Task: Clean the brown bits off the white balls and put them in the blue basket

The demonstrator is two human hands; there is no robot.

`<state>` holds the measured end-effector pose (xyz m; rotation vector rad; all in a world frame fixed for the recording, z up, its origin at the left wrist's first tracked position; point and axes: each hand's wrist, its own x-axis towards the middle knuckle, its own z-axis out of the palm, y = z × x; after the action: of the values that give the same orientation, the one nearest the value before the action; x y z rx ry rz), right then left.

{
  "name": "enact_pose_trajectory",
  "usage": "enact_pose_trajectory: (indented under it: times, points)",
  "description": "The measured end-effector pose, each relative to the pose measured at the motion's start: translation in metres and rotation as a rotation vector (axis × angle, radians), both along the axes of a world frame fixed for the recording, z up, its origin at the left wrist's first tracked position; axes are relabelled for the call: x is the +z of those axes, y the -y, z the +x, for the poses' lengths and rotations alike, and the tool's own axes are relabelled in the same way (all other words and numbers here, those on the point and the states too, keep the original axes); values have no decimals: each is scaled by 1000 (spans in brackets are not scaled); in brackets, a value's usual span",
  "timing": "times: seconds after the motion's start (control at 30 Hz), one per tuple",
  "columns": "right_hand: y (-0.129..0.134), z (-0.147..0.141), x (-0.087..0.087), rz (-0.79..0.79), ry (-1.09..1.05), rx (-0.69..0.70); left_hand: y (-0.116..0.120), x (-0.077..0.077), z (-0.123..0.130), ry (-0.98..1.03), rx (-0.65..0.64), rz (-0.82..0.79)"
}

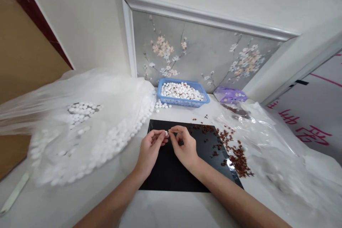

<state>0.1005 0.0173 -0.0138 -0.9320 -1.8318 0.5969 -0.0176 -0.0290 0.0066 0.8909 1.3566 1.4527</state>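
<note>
Left hand (151,148) pinching a small round white ball (166,133) above the smooth black rectangular mat (165,176); right hand (184,146) narrowed right beside it, contents unclear — steady ball, light fingertip pressure should serve best

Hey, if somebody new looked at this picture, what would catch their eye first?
Probably the big translucent bag of white balls sprawled at the left, then the blue basket heaped with more before the floral panel. In the middle, over a black mat, the left hand pinches a white ball, the right hand close beside it. Reddish-brown star-shaped pieces lie scattered at the mat's right.
</note>
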Motion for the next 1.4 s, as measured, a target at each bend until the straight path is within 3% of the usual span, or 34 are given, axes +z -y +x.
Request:
enact_pose_trajectory:
  times: [0.2,0.6,1.17,1.3,1.4]
  points:
    - [2,2,2,57,48,98,1,1,-1,12,12,-14]
    - [0,3,0,26,101,92,1,1,-1,43,18,-15]
    - [0,0,1,-24,68,205,-1,-3,-1,66,36,5]
    - [-15,-5,3,-45,-43,110,-2,-4,-1,122,122,8]
    - [-40,-12,4,-27,45,-9,-2,-4,-2,142,163,16]
